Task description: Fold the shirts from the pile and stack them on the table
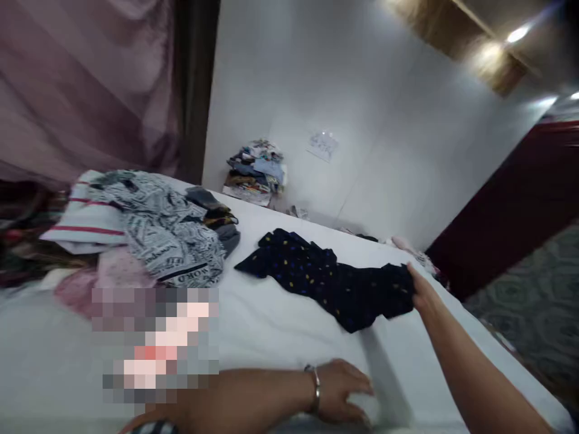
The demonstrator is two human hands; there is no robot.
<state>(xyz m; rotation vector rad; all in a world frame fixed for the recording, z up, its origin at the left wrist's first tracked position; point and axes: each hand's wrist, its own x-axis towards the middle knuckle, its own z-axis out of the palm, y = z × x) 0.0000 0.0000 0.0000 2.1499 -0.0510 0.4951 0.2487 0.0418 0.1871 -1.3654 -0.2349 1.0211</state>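
A dark garment [312, 271] with small yellow and blue specks lies stretched out over the white sheet; what kind of garment it is I cannot tell. At its right end, my right hand [420, 288] grips the edge, fingers partly hidden by the cloth. My left hand [341, 389], with a silver bracelet at the wrist, is low over the sheet on the near side of the garment. Its fingers are apart, nothing is in them, and it does not touch the garment.
A black-and-white newsprint-patterned cloth [172, 241] is heaped at left beside a red-striped white cloth [85, 220] and a pink cloth [122, 271]. Beyond the white sheet [271, 337], folded clothes [257, 172] are stacked near the wall. A pixelated patch hides part of the near left.
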